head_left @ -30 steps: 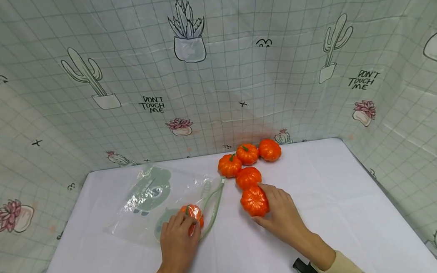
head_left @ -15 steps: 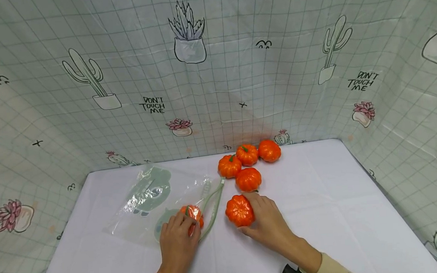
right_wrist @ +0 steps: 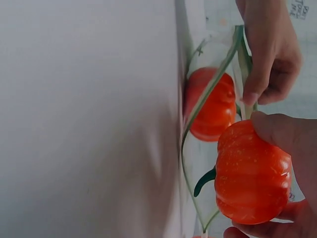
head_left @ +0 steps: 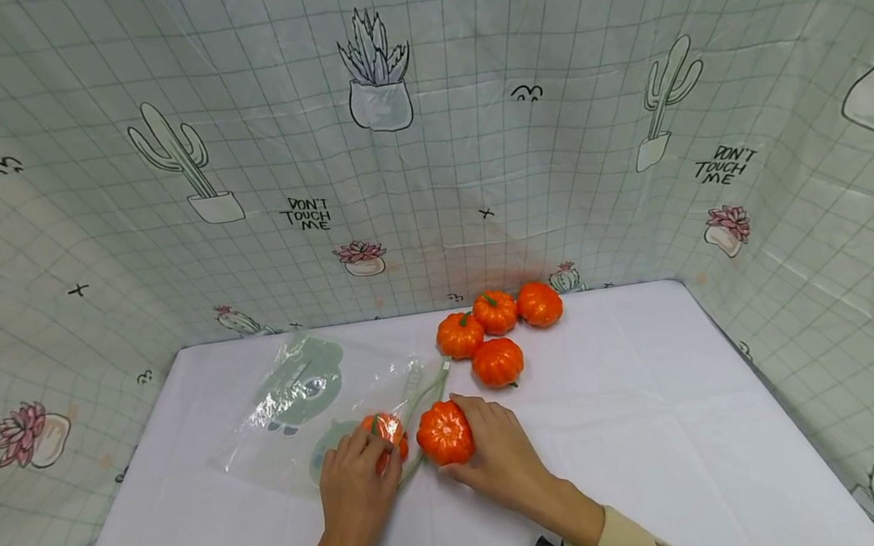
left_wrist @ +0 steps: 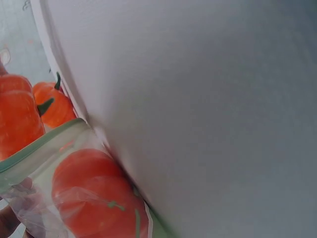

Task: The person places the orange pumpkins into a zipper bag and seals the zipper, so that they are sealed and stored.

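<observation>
A clear plastic zip bag (head_left: 297, 390) with a green edge and green prints lies on the left of the table. Inside its mouth is a small orange pumpkin (right_wrist: 208, 104). My left hand (head_left: 358, 486) pinches the bag's upper edge, and the right wrist view has the mouth parted. In my right hand (head_left: 504, 453) I grip another orange pumpkin (head_left: 444, 434) by its sides, right beside the bag's opening. Its dark green stem (right_wrist: 204, 182) points toward the table in the right wrist view. The left fingertips are partly hidden in the head view.
Several more orange pumpkins sit at the back middle, among them a near one (head_left: 498, 363) and a far right one (head_left: 540, 304). A white cloth covers the table (head_left: 641, 411). Behind it hangs a grid-patterned curtain (head_left: 445, 155) with cactus drawings.
My right hand has carried its pumpkin left and nearer to me, away from the other pumpkins and up to the bag's mouth. The left hand has stayed at the bag's edge.
</observation>
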A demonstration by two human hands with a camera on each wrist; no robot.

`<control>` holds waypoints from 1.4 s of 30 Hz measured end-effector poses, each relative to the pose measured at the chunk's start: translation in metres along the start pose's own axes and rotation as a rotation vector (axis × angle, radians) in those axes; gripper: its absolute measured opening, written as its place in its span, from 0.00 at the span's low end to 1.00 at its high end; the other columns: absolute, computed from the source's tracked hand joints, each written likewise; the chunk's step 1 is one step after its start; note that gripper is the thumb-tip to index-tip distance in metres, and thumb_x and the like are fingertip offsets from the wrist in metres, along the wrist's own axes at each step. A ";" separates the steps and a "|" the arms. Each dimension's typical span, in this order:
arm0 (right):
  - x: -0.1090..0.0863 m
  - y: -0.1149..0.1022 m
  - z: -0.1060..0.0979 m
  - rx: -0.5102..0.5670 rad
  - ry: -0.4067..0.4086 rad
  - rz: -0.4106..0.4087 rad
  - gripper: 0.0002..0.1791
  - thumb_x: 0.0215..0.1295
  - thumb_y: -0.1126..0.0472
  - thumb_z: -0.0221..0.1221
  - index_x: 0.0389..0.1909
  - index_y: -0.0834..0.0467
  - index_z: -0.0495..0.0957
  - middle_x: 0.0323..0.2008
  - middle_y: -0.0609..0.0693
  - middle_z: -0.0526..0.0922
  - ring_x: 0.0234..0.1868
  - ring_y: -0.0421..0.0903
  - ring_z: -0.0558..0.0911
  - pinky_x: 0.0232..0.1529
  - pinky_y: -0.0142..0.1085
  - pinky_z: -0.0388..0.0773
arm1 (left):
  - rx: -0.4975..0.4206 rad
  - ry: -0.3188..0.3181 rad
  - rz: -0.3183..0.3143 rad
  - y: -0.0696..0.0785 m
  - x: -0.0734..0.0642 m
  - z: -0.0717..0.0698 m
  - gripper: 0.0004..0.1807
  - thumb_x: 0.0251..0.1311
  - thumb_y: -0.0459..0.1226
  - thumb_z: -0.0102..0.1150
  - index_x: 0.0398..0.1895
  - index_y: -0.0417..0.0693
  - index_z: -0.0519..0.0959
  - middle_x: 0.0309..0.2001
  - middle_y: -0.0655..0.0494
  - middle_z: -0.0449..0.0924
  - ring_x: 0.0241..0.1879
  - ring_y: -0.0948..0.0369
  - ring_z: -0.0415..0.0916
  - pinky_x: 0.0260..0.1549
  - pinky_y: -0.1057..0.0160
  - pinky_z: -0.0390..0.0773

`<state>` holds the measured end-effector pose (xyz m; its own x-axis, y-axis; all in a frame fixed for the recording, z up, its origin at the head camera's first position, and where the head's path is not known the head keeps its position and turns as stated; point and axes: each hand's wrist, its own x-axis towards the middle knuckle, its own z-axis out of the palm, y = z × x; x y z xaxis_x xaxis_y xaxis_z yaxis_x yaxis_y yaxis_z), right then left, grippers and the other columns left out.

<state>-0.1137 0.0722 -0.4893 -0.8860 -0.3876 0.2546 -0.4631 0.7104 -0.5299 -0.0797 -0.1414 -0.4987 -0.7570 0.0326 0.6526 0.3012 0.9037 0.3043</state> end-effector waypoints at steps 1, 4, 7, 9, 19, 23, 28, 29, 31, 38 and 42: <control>0.001 -0.002 0.001 -0.002 -0.002 -0.002 0.51 0.48 0.51 0.83 0.70 0.63 0.70 0.61 0.55 0.80 0.58 0.55 0.79 0.61 0.55 0.76 | -0.001 0.002 0.002 0.000 0.000 0.000 0.11 0.41 0.28 0.80 0.24 0.48 0.84 0.28 0.59 0.74 0.28 0.56 0.73 0.28 0.59 0.66; 0.003 -0.007 0.006 -0.009 -0.009 -0.002 0.51 0.50 0.49 0.82 0.70 0.64 0.69 0.61 0.56 0.80 0.57 0.54 0.80 0.60 0.54 0.76 | -0.002 0.007 0.008 -0.001 0.000 0.000 0.11 0.40 0.28 0.80 0.24 0.48 0.84 0.28 0.59 0.74 0.27 0.56 0.72 0.28 0.60 0.65; 0.005 -0.012 0.010 -0.029 -0.018 0.003 0.50 0.51 0.48 0.81 0.70 0.65 0.70 0.60 0.56 0.81 0.55 0.53 0.80 0.59 0.54 0.77 | -0.002 0.010 0.013 -0.001 -0.001 0.000 0.12 0.39 0.28 0.80 0.24 0.48 0.84 0.28 0.59 0.75 0.27 0.56 0.72 0.27 0.60 0.65; 0.006 -0.014 0.012 -0.044 -0.024 0.008 0.50 0.52 0.46 0.81 0.70 0.65 0.70 0.59 0.57 0.81 0.54 0.53 0.80 0.59 0.53 0.77 | -0.003 0.012 0.014 -0.001 0.000 0.001 0.12 0.39 0.28 0.80 0.24 0.47 0.85 0.28 0.58 0.75 0.27 0.56 0.72 0.27 0.59 0.66; 0.006 -0.022 0.018 -0.075 -0.055 0.002 0.49 0.53 0.44 0.80 0.69 0.65 0.71 0.57 0.57 0.82 0.53 0.54 0.81 0.58 0.53 0.77 | 0.014 -0.019 -0.029 0.002 0.001 -0.002 0.11 0.41 0.30 0.82 0.25 0.46 0.85 0.28 0.57 0.76 0.28 0.56 0.74 0.28 0.59 0.67; 0.007 -0.022 0.021 -0.084 -0.066 0.002 0.49 0.54 0.44 0.79 0.70 0.64 0.70 0.57 0.57 0.82 0.53 0.53 0.80 0.59 0.52 0.77 | 0.010 -0.017 -0.035 0.004 0.002 -0.003 0.11 0.43 0.30 0.81 0.25 0.47 0.85 0.28 0.57 0.76 0.29 0.56 0.74 0.29 0.59 0.68; 0.011 -0.025 0.024 -0.097 -0.067 -0.018 0.49 0.54 0.44 0.79 0.70 0.64 0.70 0.57 0.56 0.81 0.53 0.53 0.80 0.59 0.51 0.76 | -0.007 0.047 0.014 0.003 0.004 -0.002 0.10 0.43 0.29 0.79 0.25 0.47 0.84 0.28 0.57 0.77 0.29 0.56 0.75 0.28 0.58 0.68; 0.012 -0.026 0.024 -0.101 -0.067 -0.024 0.49 0.54 0.45 0.79 0.70 0.64 0.70 0.57 0.56 0.81 0.53 0.53 0.80 0.59 0.51 0.76 | -0.008 0.053 0.018 0.003 0.004 -0.002 0.10 0.42 0.29 0.78 0.24 0.46 0.84 0.28 0.57 0.77 0.29 0.56 0.75 0.27 0.59 0.68; 0.013 -0.027 0.026 -0.115 -0.066 -0.036 0.49 0.53 0.45 0.79 0.70 0.64 0.71 0.57 0.56 0.82 0.53 0.53 0.80 0.59 0.50 0.76 | -0.009 0.055 0.020 0.003 0.005 -0.002 0.10 0.42 0.29 0.78 0.24 0.46 0.84 0.27 0.57 0.76 0.29 0.56 0.75 0.27 0.59 0.68; 0.018 -0.033 0.035 -0.124 -0.051 -0.042 0.46 0.55 0.45 0.78 0.67 0.67 0.72 0.56 0.56 0.83 0.51 0.53 0.80 0.59 0.50 0.77 | -0.020 0.042 0.028 0.006 0.007 -0.001 0.11 0.41 0.28 0.79 0.24 0.46 0.84 0.27 0.57 0.75 0.29 0.55 0.76 0.27 0.58 0.69; 0.019 -0.034 0.040 -0.127 -0.056 -0.041 0.44 0.57 0.45 0.76 0.66 0.67 0.72 0.56 0.56 0.83 0.53 0.53 0.80 0.61 0.49 0.77 | -0.024 0.059 0.041 0.006 0.006 0.000 0.11 0.41 0.28 0.79 0.23 0.46 0.83 0.25 0.57 0.73 0.27 0.56 0.74 0.29 0.57 0.71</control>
<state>-0.1141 0.0170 -0.4987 -0.8652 -0.4472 0.2269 -0.5013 0.7606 -0.4124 -0.0821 -0.1356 -0.4931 -0.7085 0.0436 0.7044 0.3458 0.8915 0.2926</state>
